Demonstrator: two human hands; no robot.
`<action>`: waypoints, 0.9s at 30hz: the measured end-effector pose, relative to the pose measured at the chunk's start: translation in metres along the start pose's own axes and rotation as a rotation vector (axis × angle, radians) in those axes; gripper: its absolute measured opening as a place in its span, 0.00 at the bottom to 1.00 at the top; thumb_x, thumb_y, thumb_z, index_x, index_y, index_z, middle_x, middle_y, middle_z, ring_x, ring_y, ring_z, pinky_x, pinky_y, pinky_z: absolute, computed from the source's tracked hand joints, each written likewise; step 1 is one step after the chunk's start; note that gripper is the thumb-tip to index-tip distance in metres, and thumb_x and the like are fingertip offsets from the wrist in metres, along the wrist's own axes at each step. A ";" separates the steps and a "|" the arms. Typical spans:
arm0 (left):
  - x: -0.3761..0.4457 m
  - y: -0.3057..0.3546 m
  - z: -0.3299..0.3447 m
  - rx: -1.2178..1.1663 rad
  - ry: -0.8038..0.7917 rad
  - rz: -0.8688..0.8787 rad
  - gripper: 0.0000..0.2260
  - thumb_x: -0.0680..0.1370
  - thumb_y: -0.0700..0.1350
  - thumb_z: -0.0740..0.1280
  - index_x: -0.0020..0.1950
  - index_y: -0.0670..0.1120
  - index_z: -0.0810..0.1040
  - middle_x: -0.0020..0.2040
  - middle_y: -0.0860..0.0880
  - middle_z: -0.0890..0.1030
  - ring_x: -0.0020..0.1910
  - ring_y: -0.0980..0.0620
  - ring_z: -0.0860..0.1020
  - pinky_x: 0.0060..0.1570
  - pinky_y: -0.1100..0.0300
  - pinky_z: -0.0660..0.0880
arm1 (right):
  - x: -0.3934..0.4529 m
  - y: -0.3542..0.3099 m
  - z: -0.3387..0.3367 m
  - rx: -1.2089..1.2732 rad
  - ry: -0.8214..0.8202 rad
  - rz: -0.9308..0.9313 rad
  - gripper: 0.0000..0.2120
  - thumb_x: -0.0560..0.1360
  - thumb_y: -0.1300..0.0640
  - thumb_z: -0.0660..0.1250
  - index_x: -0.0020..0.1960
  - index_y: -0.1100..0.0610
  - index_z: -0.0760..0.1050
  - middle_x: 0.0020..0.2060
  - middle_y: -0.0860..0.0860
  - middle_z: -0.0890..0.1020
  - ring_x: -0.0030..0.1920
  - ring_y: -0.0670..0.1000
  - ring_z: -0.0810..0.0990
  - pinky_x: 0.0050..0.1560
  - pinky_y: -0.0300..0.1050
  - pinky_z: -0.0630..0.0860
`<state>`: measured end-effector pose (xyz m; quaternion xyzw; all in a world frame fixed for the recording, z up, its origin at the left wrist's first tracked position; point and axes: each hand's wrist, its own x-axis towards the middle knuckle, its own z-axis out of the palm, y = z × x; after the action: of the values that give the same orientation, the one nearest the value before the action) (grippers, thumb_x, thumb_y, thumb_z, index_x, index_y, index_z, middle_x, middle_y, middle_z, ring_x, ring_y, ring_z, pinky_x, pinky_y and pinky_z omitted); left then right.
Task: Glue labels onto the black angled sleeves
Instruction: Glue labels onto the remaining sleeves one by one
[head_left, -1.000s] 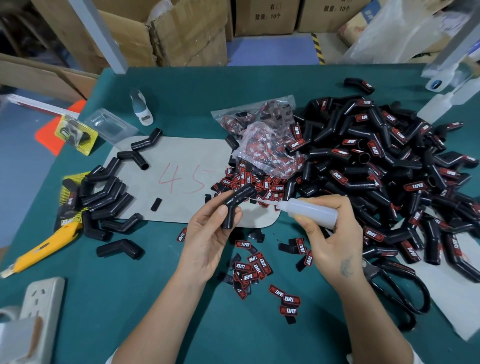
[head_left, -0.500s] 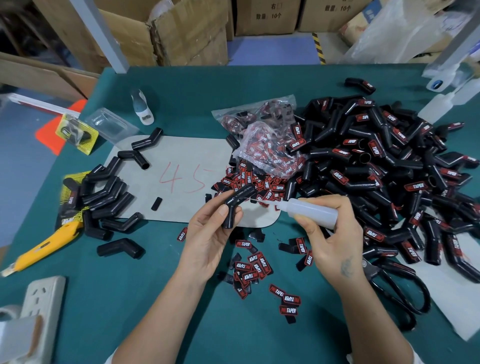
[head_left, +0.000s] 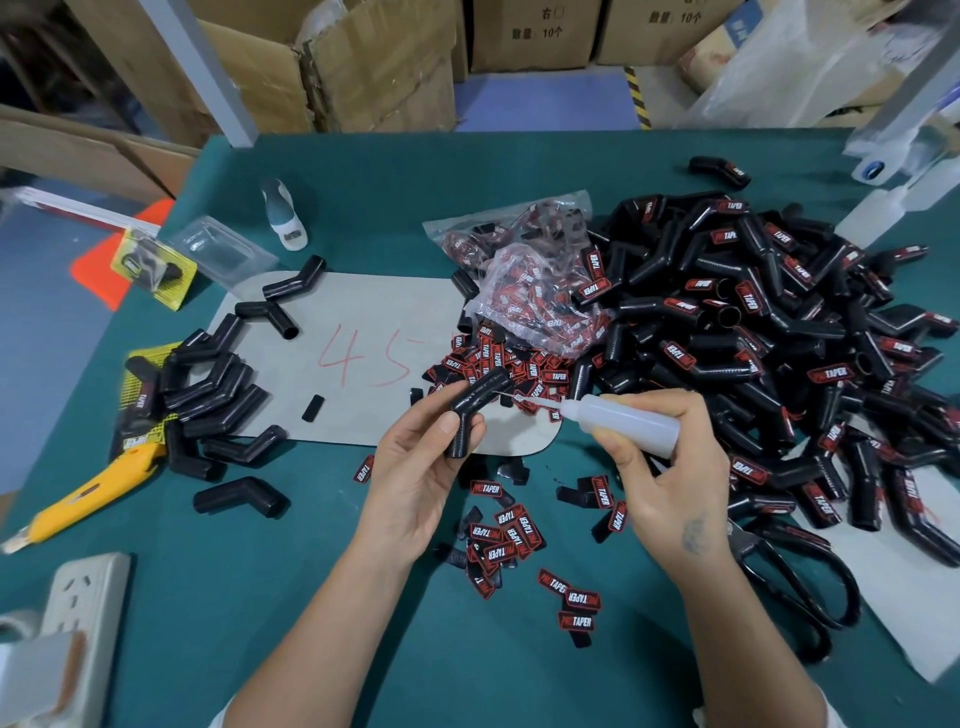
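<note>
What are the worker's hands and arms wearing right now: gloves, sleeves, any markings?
Neither the left hand nor the right hand wears a glove, and no ring or watch shows. Both forearms are uncovered down to the frame's bottom edge, where a sliver of white sleeve shows on the left arm. A small dark smudged mark sits on the back of the right hand near the wrist.

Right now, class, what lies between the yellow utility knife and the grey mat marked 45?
In the head view, a cluster of unlabelled black sleeves lies between the knife and the mat.

Packing workshop — stacked cardboard boxes (head_left: 535, 34), heaped black sleeves (head_left: 753, 332) on bench (head_left: 363, 166)
</note>
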<state>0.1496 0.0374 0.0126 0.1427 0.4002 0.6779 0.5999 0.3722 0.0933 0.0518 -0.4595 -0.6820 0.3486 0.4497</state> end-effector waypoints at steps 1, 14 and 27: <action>0.000 0.000 0.000 -0.003 0.000 0.002 0.26 0.66 0.49 0.86 0.62 0.44 0.87 0.57 0.41 0.86 0.49 0.49 0.87 0.51 0.62 0.83 | 0.000 0.000 -0.001 0.004 0.008 0.003 0.14 0.78 0.45 0.71 0.57 0.31 0.71 0.54 0.32 0.83 0.57 0.39 0.81 0.53 0.26 0.72; 0.000 -0.001 -0.001 0.006 -0.013 0.005 0.26 0.67 0.49 0.86 0.62 0.44 0.86 0.58 0.42 0.86 0.50 0.49 0.87 0.53 0.61 0.82 | -0.001 -0.001 -0.001 0.006 -0.003 0.008 0.13 0.77 0.44 0.70 0.57 0.30 0.71 0.54 0.33 0.83 0.56 0.40 0.81 0.52 0.30 0.74; 0.000 -0.003 -0.003 0.023 -0.016 0.034 0.23 0.69 0.47 0.84 0.62 0.44 0.86 0.57 0.43 0.86 0.50 0.49 0.86 0.55 0.60 0.82 | 0.000 0.002 -0.001 -0.002 0.007 0.032 0.14 0.77 0.45 0.70 0.56 0.30 0.71 0.54 0.32 0.83 0.56 0.39 0.81 0.51 0.28 0.73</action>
<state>0.1500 0.0368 0.0086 0.1620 0.4007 0.6822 0.5897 0.3738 0.0937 0.0498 -0.4719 -0.6732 0.3535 0.4462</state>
